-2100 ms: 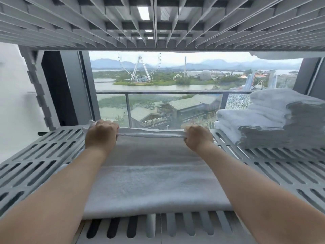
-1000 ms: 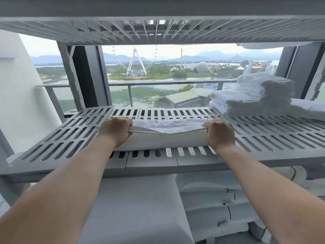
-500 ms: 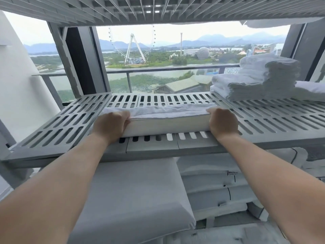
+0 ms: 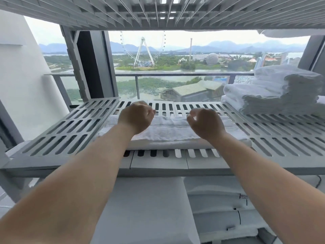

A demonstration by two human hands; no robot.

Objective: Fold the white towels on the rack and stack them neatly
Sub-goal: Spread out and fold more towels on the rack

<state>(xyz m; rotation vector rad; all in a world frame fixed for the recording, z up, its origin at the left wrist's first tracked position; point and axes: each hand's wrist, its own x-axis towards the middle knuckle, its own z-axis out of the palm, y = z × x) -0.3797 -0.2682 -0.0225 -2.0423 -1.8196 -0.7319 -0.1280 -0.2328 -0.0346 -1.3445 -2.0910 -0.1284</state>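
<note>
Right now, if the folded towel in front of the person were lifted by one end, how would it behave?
The towel looks soft and layered, so it would probably sag and unfold unless supported underneath. It seems light for its bulk. Its fluffy pile on the slotted rack likely grips, so pushing may bunch it.

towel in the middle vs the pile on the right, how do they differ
The single towel is one long, low folded strip; the towel stack is several folded towels piled high. The single towel lies near the front edge; the towel stack sits far right, farther back. Both are white, on the grey slatted shelf.
</note>
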